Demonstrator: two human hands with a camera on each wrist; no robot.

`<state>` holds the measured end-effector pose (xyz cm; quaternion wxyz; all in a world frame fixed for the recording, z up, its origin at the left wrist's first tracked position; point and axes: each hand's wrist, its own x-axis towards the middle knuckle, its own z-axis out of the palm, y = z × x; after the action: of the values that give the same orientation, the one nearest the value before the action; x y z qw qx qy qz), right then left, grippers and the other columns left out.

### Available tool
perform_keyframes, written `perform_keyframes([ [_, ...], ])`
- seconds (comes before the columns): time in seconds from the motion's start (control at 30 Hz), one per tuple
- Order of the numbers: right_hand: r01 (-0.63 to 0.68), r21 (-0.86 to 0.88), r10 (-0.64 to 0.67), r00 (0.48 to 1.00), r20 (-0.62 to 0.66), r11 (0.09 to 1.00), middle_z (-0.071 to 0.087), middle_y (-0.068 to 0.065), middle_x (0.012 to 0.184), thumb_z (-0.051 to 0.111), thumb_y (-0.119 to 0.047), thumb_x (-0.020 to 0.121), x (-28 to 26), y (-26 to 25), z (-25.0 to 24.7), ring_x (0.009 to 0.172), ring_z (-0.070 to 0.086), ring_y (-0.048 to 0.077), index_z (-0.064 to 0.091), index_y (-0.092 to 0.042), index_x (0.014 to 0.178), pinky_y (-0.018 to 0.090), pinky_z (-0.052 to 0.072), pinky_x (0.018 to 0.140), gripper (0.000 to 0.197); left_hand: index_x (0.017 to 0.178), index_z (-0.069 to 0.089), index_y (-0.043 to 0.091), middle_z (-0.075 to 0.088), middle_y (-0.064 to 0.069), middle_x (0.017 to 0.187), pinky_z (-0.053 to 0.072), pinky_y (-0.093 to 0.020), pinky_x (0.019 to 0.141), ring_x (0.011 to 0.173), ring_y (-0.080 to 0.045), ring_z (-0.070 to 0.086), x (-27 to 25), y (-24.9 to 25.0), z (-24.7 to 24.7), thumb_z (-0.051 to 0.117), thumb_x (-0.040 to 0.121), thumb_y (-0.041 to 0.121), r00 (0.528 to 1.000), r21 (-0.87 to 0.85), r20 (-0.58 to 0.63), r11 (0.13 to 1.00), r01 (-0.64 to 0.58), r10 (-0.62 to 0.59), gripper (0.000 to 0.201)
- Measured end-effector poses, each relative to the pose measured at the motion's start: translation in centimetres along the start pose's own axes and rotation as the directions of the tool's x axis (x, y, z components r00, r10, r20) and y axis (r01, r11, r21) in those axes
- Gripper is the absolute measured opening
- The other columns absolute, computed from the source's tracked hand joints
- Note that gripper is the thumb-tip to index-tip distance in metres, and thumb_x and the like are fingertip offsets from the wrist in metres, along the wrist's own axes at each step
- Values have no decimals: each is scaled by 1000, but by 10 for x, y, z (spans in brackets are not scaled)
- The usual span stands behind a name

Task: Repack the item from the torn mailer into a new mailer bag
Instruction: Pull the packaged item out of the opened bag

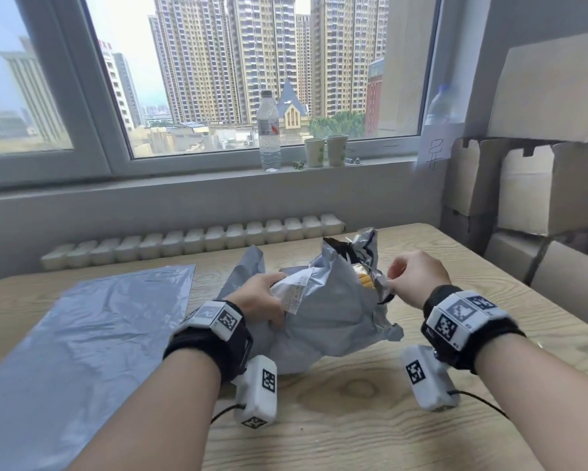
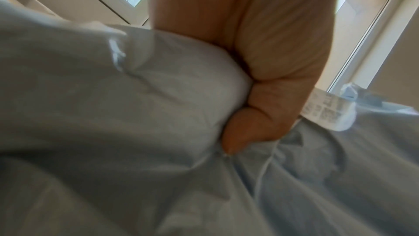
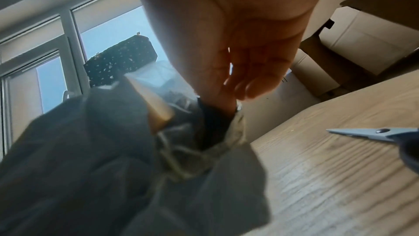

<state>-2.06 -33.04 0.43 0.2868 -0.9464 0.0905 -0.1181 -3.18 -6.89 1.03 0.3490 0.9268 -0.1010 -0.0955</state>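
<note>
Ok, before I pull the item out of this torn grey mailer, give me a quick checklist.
1. Left hand grips the crumpled torn grey plastic mailer: ok.
2. Right hand pinches the torn edge: ok.
3. Tear exposes the yellow item: ok.
4. Tear wide enough: cannot tell.
5. Flat new grey mailer bag lies ready on the wooden table: ok.
6. New bag's mouth open: cannot tell.

Black wristbands (image 1: 214,348) with white marker blocks (image 1: 258,392)
</note>
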Motion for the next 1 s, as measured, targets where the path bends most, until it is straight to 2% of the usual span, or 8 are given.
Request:
perform_keyframes([
  [0.13,-7,114,15,998,-68,993,67,-1,70,71,-15,70,-4,2,-8,74,65,22,65,-20,60,29,52,67,12,109,65,11,58,-2,81,43,-15,48,70,-12,53,-4,0,-2,65,62,-15,997,20,72,1000,6,-7,54],
  [0.2,-12,204,40,990,-133,979,69,1,70,70,-15,69,-5,1,-13,72,67,25,65,-19,62,35,56,70,9,108,65,12,58,-1,80,43,-16,49,70,-12,53,-5,1,-2,64,62,-15,996,22,85,1000,11,-12,53],
  [0.27,5,164,22,986,-163,986,68,0,73,68,-18,70,-7,-1,-16,74,65,25,63,-21,67,33,54,70,7,107,65,11,58,-3,81,42,-18,50,71,-14,54,-5,4,0,63,62,-15,996,26,92,1000,11,-14,52],
  [0.37,159,52,-154,984,-93,986,62,-8,71,68,-22,73,-14,-8,-17,74,60,19,60,-28,79,27,46,66,12,103,65,14,58,-3,80,42,-19,51,72,-15,54,-5,6,3,64,59,-12,995,45,99,999,24,-28,51],
  [0.47,259,15,-258,964,-62,966,58,-12,64,67,-22,77,-16,-14,-21,67,56,14,69,-35,84,23,38,60,14,82,61,27,57,1,74,40,-19,49,70,-14,54,-4,5,2,64,53,-8,996,50,82,998,27,-31,45],
  [0.67,165,137,-133,967,-218,977,67,0,70,72,-19,74,-8,-6,-21,79,65,23,77,-19,81,28,51,77,9,79,58,30,60,-4,82,43,-22,56,79,-19,56,-1,6,2,66,59,-9,995,105,83,993,49,-58,45],
  [0.83,44,187,-2,976,-217,981,72,3,72,69,-19,73,-6,0,-16,77,68,25,70,-23,63,31,55,77,11,74,54,29,57,-1,77,40,-19,46,68,-12,53,1,7,5,65,65,-11,992,161,99,985,55,-72,43],
  [1.0,-7,234,61,973,-225,972,71,3,70,69,-21,71,-3,4,-16,79,67,25,67,-21,58,29,53,75,13,86,54,29,59,0,79,41,-18,44,67,-9,56,4,10,8,64,67,-11,989,195,117,978,69,-93,45],
])
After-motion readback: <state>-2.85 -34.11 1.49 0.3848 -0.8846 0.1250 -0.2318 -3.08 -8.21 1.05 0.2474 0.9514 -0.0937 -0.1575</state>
